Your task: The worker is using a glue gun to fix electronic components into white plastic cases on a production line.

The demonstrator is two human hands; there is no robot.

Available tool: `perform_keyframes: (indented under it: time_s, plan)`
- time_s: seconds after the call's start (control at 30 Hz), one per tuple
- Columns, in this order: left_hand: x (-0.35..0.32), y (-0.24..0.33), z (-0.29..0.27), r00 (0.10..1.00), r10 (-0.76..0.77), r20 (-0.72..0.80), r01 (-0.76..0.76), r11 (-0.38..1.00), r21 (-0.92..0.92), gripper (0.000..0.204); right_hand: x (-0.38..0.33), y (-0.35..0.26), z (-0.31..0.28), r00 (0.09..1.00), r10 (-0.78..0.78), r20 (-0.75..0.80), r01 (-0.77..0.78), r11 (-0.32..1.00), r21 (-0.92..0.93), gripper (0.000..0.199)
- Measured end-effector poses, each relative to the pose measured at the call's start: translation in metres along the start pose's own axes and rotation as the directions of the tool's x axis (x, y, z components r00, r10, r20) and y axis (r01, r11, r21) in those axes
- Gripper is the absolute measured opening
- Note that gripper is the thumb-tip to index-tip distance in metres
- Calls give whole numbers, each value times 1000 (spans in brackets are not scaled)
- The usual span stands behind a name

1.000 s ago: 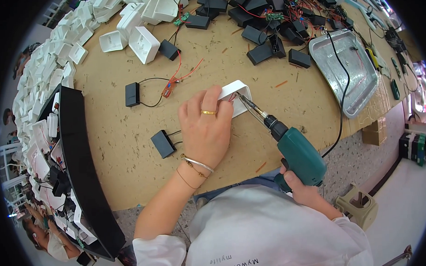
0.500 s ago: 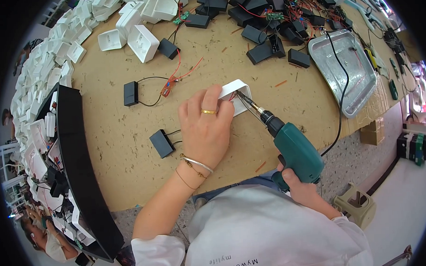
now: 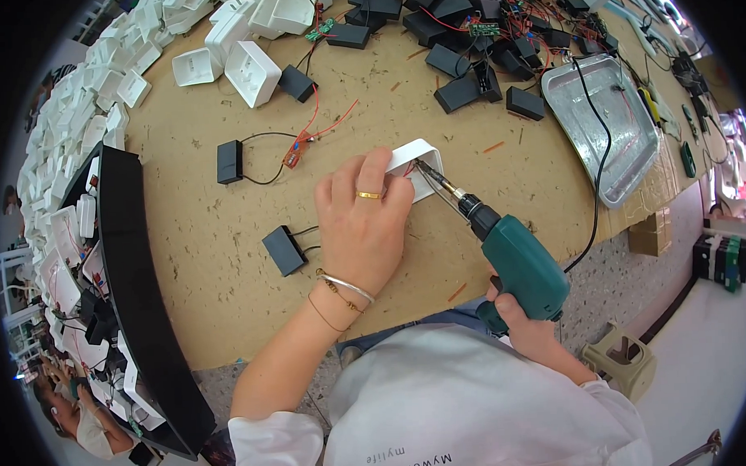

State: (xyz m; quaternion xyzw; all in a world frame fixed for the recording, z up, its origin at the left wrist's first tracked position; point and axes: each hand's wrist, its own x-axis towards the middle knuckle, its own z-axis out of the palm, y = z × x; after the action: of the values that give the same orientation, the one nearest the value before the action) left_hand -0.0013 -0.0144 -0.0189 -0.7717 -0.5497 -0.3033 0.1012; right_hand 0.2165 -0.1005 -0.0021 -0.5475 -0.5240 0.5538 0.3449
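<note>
My left hand grips a small white plastic casing tilted on its side, with its open side toward the right. My right hand is closed round the handle of a green pistol-shaped soldering gun. The gun's metal tip, with a thin feed tube beside it, reaches into the casing near some red wire. What the tip touches inside is too small to make out. A black box lies left of my left hand, and its two dark wires run under that hand.
Another black box is wired to a small red circuit board. White casings pile up at the far left, black boxes at the far right. A metal tray and a black bin flank the work area.
Hardly anything differs. Both hands, the casing and the soldering gun keep their places, with only a very slight shift of the whole view.
</note>
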Motion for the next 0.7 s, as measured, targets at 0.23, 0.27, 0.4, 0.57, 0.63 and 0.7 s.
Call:
perform_keyframes:
  time_s: [0.23,0.27,0.4,0.57,0.63,0.7]
  plan:
    - [0,0,-1,1000,-2,19,2,1000,-2,9,0,5,1,1000,11,18,-10,998,-62,55]
    - [0,0,-1,1000,-3,18,3,1000,-2,9,1,4,1,1000,10,18,-9,998,-62,55]
    - [0,0,-1,1000,0,10,0,1000,0,12,1,4,1,995,-100,-23,100,994,32,20]
    - [0,0,-2,1000,-5,17,5,1000,0,17,-1,5,-2,997,-75,20,75,996,-50,63]
    - [0,0,-1,1000,-1,15,1,1000,-2,16,-4,8,-3,998,-53,24,54,998,-14,63]
    - [0,0,-1,1000,0,13,0,1000,-1,12,-6,17,-4,995,-101,20,101,995,17,63]
